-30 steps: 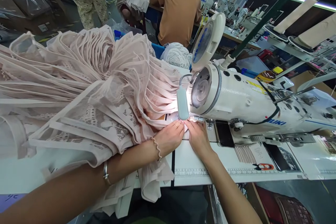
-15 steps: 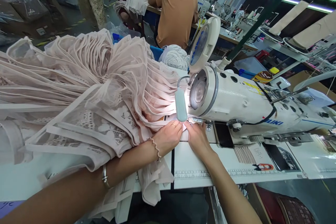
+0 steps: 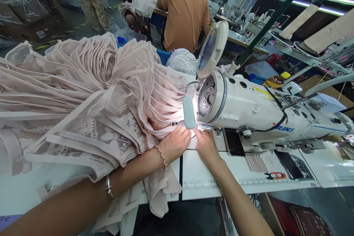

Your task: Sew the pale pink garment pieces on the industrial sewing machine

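My left hand, with a ring and bracelets on that arm, lies with its fingers pressed together on pale pink fabric below the small lamp. My right hand is closed beside it, thumb towards the left fingertips, at the edge of the same fabric. Both hands are by the needle end of a white sewing machine. The lamp and hands hide the needle and the exact grip. A big heap of pale pink lace garments spreads left of the machine, partly under my left forearm.
A phone lies right of my right hand. Farther right are orange thread snips and a dark flat case. A printed ruler runs along the table's front. A person in a brown shirt sits beyond; thread cones stand at right.
The inside of the machine's round open end, blurred before, now looks sharp. My hands stay almost in place at the fabric. The person in patterned trousers has shifted left in view.
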A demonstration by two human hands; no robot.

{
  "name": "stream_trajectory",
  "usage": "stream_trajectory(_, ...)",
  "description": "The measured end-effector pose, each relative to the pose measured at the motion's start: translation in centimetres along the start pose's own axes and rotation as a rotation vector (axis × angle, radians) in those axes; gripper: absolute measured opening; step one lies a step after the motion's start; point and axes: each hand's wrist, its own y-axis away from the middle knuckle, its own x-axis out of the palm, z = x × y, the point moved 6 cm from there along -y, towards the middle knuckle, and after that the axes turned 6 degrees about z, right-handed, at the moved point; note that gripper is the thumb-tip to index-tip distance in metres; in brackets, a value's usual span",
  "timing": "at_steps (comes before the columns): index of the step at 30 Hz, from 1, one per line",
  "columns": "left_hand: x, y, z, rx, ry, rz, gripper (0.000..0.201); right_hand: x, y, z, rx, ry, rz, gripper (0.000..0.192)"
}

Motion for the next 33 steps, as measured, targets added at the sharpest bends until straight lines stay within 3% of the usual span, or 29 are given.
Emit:
stream_trajectory(6, -0.7, 0.6, 2.7, 0.06, 0.07, -0.06, 0.027, -0.2, 0.7, -0.9, 0.009, -0.254, -0.047, 0.049)
stream_trajectory(11, -0.9, 0.7, 3.1, 0.071, 0.09, -0.057, 0.017, -0.4, 0.7, -0.3, -0.02, -0.232, -0.018, 0.05)
stream_trajectory(17, -0.7, 0.0, 2.8, -0.002, 0.049, -0.001, 0.033, -0.4, 0.9, 0.1, -0.047, -0.176, 0.035, 0.055)
stream_trajectory(22, -0.5, -0.1, 3.4, -0.09, 0.101, 0.068, 0.021, -0.6, 0.9, 0.2, -0.026, -0.134, 0.011, 0.048)
stream_trajectory(25, -0.4, 0.2, 3.4, -0.032, 0.163, 0.063, 0.023, -1.0, 1.0, 0.5, -0.033, -0.091, -0.041, 0.034)
stream_trajectory(29, -0.3, 0.6, 2.8, 0.081, 0.222, 0.039, 0.023, -1.8, 1.3, 1.8, -0.165, -0.034, -0.107, 0.02)
stream_trajectory(33, -0.3, 0.6, 1.9, 0.119, 0.129, 0.058, 0.024, -2.1, 1.2, 2.7, -0.204, 0.043, -0.125, 0.019)
